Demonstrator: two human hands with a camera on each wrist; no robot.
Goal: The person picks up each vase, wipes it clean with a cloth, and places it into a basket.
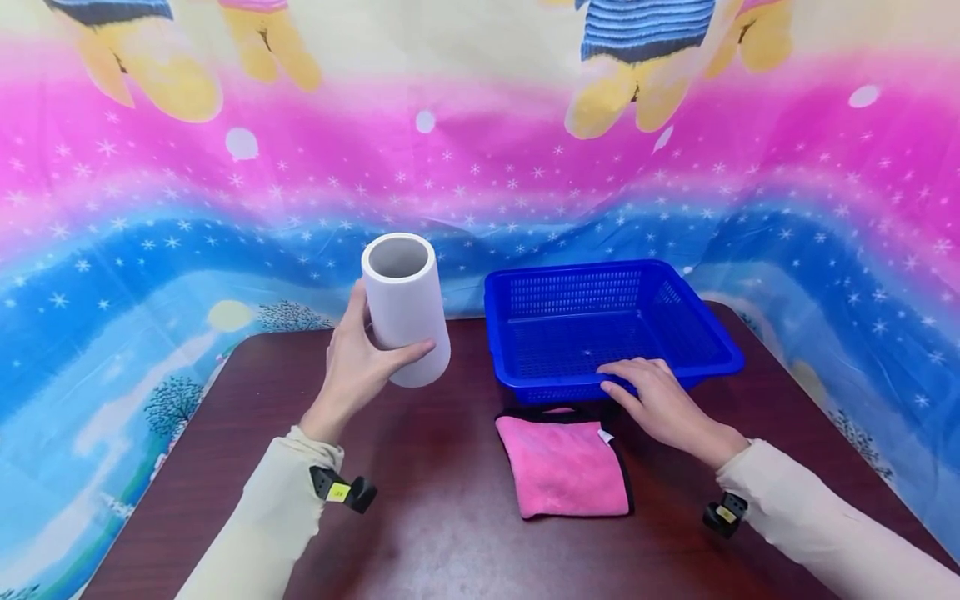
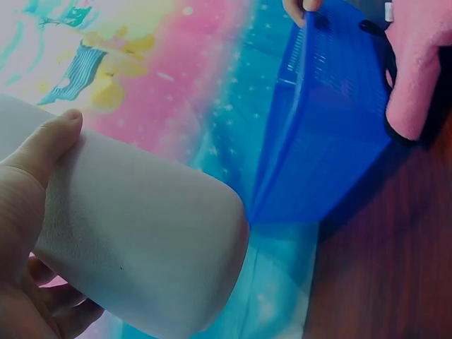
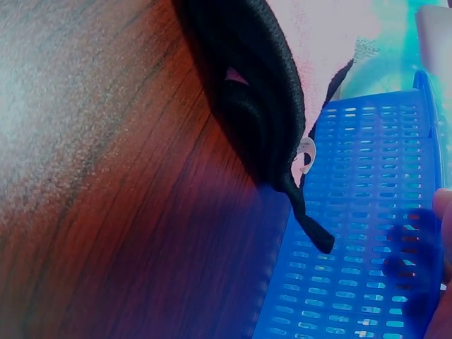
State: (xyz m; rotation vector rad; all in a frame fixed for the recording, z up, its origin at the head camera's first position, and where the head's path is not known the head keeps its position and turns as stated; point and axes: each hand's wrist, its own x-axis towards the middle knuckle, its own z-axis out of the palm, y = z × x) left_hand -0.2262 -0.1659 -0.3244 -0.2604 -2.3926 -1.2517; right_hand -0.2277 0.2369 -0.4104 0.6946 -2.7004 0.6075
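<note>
My left hand (image 1: 356, 362) grips a tall white vase (image 1: 408, 321), smooth and slightly tapered, holding it above the table. The thumb lies across its side, and the vase's open mouth faces up in the head view. In the left wrist view, the rounded base of the vase (image 2: 162, 233) fills the lower left. My right hand (image 1: 663, 404) pinches the near rim of a blue plastic basket (image 1: 551, 387) with perforated walls. Some of its fingers reach over the rim to the inside; the right wrist view shows them dimly through the wall.
A pink plush cloth piece (image 1: 566, 471) with black edging and a white tag lies against the basket's near side. Brown tabletop (image 1: 450, 533) surrounds these things. Behind the table hangs a colourful printed cloth (image 1: 420, 183).
</note>
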